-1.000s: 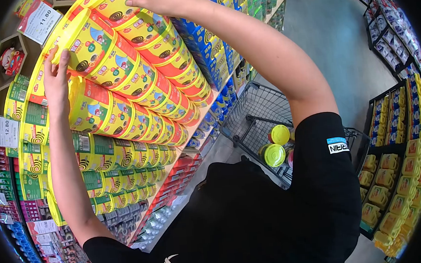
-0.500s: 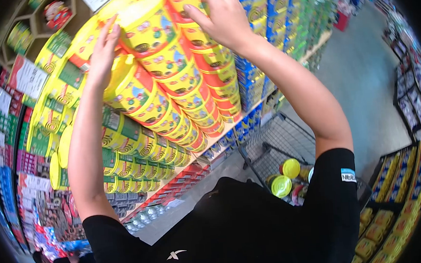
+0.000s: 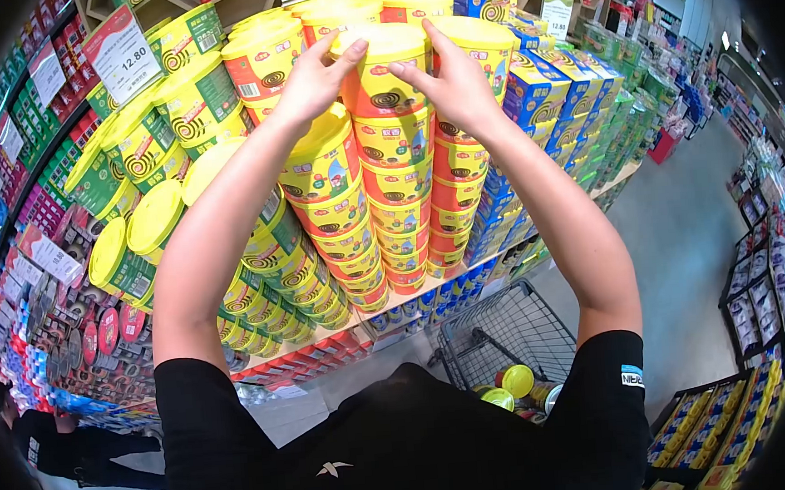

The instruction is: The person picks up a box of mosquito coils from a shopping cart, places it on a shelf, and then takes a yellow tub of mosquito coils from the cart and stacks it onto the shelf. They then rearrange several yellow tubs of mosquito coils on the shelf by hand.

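Stacked yellow-and-red tubs with yellow lids rise in columns on a store shelf. Both hands are at the top tub (image 3: 385, 89) of the middle column, one on each side. My left hand (image 3: 315, 79) has its thumb at the lid's left edge, with the fingers partly hidden behind. My right hand (image 3: 455, 78) rests at the right side, thumb against the tub and forefinger raised beside the lid. The tub sits upright on the tub beneath it. A shorter column (image 3: 319, 164) stands just left of it.
Green-and-yellow tubs (image 3: 191, 100) stand at left, blue boxes (image 3: 536, 89) at right. A shopping cart (image 3: 508, 332) holding several tubs is below right. Price signs (image 3: 122, 54) stick up behind. Another person (image 3: 70, 445) is at the lower left.
The view has shifted, showing more of the shelf top. Both hands have come closer together, from above separate columns to the two sides of one top tub.
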Demonstrator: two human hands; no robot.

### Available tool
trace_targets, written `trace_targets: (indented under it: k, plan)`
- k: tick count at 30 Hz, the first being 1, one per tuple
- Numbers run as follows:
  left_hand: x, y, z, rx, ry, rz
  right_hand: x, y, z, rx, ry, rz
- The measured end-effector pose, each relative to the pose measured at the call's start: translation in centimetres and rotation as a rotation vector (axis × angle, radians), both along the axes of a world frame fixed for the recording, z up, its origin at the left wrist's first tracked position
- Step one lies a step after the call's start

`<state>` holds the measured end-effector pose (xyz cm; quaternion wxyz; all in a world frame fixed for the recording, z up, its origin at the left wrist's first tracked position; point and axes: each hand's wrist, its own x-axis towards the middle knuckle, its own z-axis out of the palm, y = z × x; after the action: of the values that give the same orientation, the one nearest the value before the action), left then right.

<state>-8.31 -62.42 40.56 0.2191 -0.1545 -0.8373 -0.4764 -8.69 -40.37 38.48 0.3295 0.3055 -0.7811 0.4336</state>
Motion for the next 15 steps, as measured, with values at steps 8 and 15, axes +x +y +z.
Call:
trace_targets:
  k: [8, 15]
  plan:
    - [1.6, -0.5, 0.7, 0.19, -0.078, -0.116, 0.6, 0.5, 0.3, 0.071, 0.025, -0.182]
    - [-0.6, -1.9, 0.8, 0.222, -0.168, -0.221, 0.6, 0.5, 0.5, 0.041, -0.079, -0.109]
